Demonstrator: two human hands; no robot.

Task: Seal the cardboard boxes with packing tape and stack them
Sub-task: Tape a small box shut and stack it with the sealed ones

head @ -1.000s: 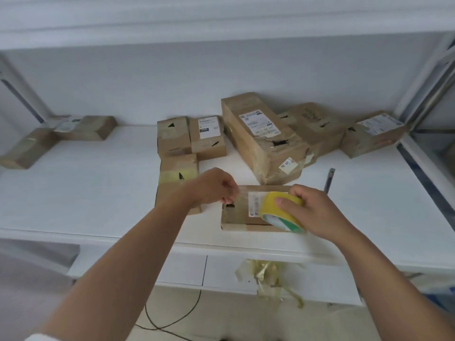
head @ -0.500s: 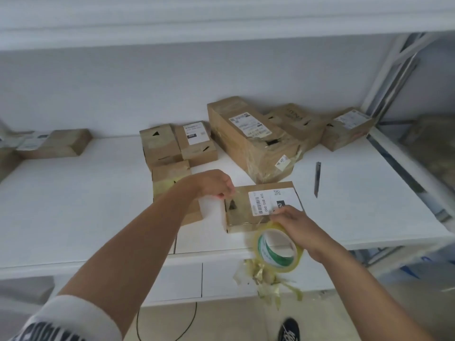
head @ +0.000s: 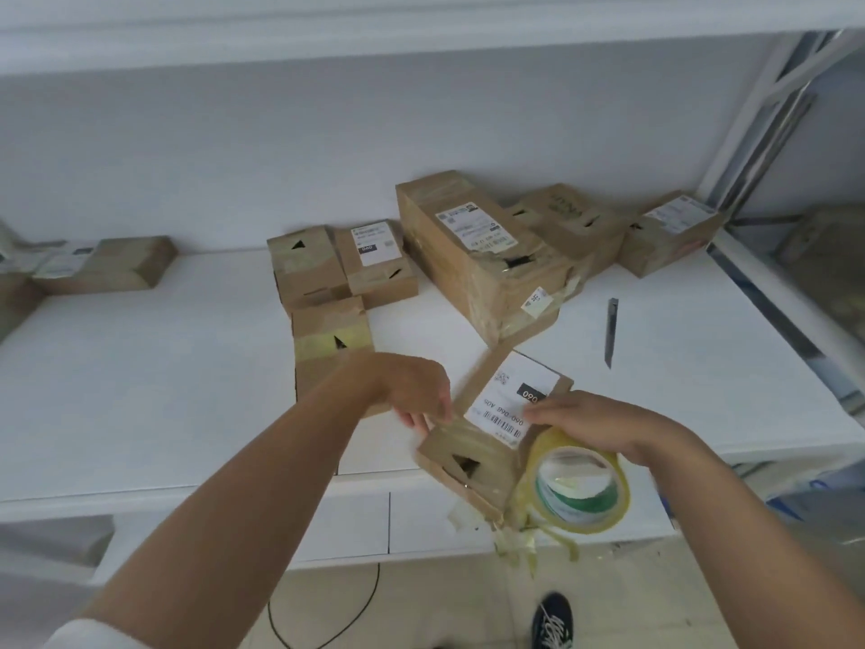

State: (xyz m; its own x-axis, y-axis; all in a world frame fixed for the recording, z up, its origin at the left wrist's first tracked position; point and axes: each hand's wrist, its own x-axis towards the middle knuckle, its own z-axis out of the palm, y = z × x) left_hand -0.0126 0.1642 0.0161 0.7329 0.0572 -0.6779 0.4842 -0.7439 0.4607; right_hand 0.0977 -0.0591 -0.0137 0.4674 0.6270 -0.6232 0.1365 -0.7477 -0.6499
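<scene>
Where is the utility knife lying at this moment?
In the head view, the utility knife lies alone on the white shelf, right of centre, just right of the long cardboard box and beyond the right hand.

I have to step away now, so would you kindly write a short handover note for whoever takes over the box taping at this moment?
Left hand: rests at the left edge of the small labelled box, grip unclear.
Right hand: holds the yellow tape roll at the shelf's front edge, fingers on the box label.
The box lies turned askew on the white shelf, its near corner over the edge, tape across its near end.
Other boxes, several taped, sit behind; a small taped box is to the left. A knife lies to the right.
Left: finish and cut this tape, then stack.
</scene>
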